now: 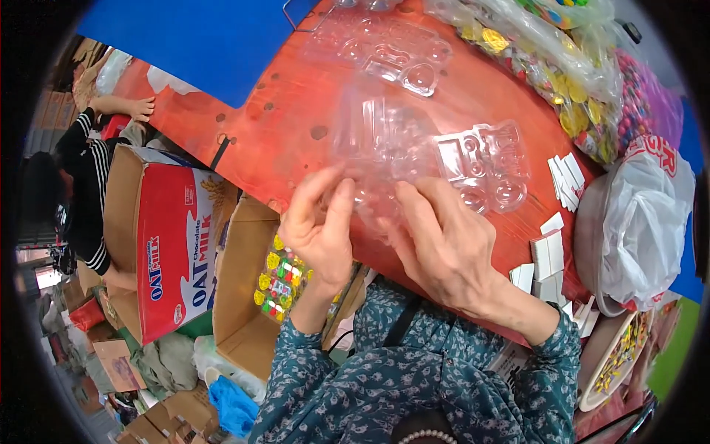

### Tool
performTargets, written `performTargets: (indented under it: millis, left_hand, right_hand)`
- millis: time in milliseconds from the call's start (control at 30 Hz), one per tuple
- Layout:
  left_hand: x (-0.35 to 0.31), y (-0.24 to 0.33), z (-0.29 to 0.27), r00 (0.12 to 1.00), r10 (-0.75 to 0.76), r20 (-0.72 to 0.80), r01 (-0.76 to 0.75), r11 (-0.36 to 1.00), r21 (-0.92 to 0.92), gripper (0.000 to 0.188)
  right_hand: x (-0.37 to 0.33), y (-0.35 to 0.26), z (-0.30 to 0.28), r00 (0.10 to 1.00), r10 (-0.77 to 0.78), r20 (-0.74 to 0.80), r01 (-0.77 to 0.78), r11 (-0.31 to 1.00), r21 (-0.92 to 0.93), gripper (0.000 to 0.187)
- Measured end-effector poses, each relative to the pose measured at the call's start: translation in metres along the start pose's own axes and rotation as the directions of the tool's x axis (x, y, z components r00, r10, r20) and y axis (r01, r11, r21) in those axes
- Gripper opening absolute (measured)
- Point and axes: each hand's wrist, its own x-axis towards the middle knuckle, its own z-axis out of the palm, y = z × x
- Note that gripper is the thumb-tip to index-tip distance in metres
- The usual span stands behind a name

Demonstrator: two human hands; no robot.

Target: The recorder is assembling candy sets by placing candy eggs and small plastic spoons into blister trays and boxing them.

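A clear moulded tray (377, 137), blurred, is at the frame's centre over the red worktop (288, 148). The right hand (451, 248) pinches its lower edge between its fingers; the left hand's (323, 229) fingers curl beside it, grip unclear. Handling this tray seems the step; next calls for gentle, even hold. A second tray (473, 152) lies right of centre.

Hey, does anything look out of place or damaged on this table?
Yes: dark marks are scattered over the left part of the red tabletop, standing out against its plain surface; stains or holes, I can't tell. White pieces at right lie fanned unevenly, not squared. The clear plastic packaging being handled is too blurred to judge.
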Motion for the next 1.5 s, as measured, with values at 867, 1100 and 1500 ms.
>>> performTargets:
  millis: [867, 1100, 1500]
  left_hand:
    - [0.065, -0.065, -0.084, 0.937, -0.311, -0.159, 0.288, 0.946, -0.150, 0.031]
    - [0.051, -0.048, -0.090, 0.981, 0.157, 0.114, -0.164, 0.355, 0.920, 0.038]
    - [0.097, -0.090, -0.063, 0.895, 0.007, 0.446, -0.421, 0.345, 0.839, 0.051]
  right_hand:
    - [-0.010, 0.034, 0.045, 0.782, -0.347, 0.517, 0.532, 0.804, -0.265, 0.012]
    - [-0.005, 0.045, 0.042, 0.852, -0.159, 0.499, 0.304, 0.926, -0.223, 0.022]
    - [0.003, 0.059, 0.076, 0.905, -0.088, 0.417, 0.174, 0.970, -0.173, 0.037]
